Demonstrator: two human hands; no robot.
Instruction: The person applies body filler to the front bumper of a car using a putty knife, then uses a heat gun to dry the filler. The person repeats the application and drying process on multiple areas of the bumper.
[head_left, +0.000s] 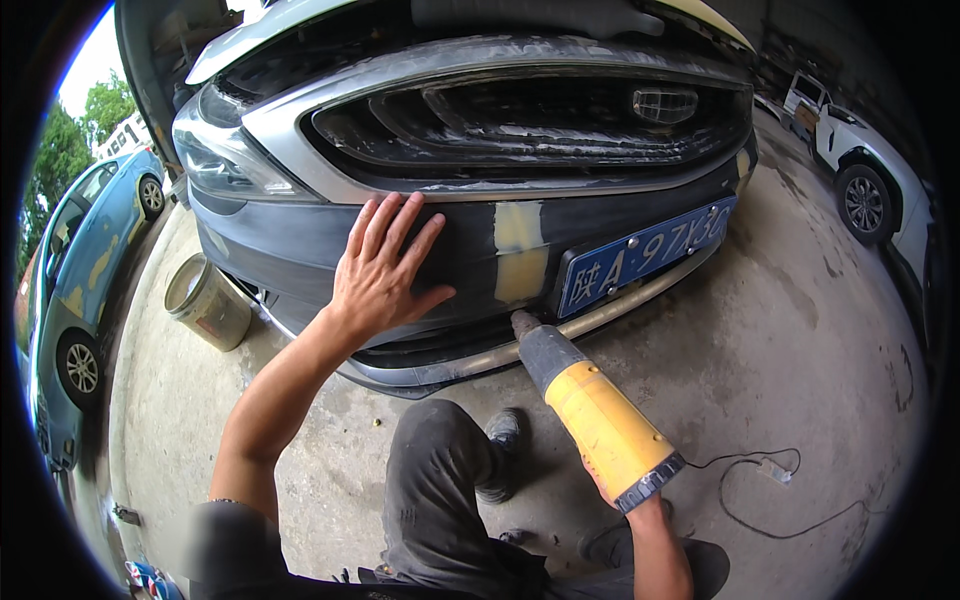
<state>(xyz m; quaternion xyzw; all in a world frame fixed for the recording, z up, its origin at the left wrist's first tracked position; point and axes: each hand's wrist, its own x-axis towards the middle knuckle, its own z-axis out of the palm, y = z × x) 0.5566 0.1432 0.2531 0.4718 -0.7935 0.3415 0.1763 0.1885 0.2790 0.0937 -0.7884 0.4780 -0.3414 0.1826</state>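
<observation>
My left hand lies palm down with spread fingers on the dark grey, sanded front bumper of a car, below the grille surround. It holds nothing. My right hand, mostly hidden behind the tool, grips a yellow and grey heat gun. The gun's nozzle points at the bumper just below a yellowish patch of body filler. Whether the nozzle touches the bumper, I cannot tell. A blue licence plate bearing writing is mounted to the right of the patch.
A dirty plastic bucket stands on the concrete floor by the bumper's left side. The power cord trails over the floor at right. A blue car with filler patches is at left, a white car at right.
</observation>
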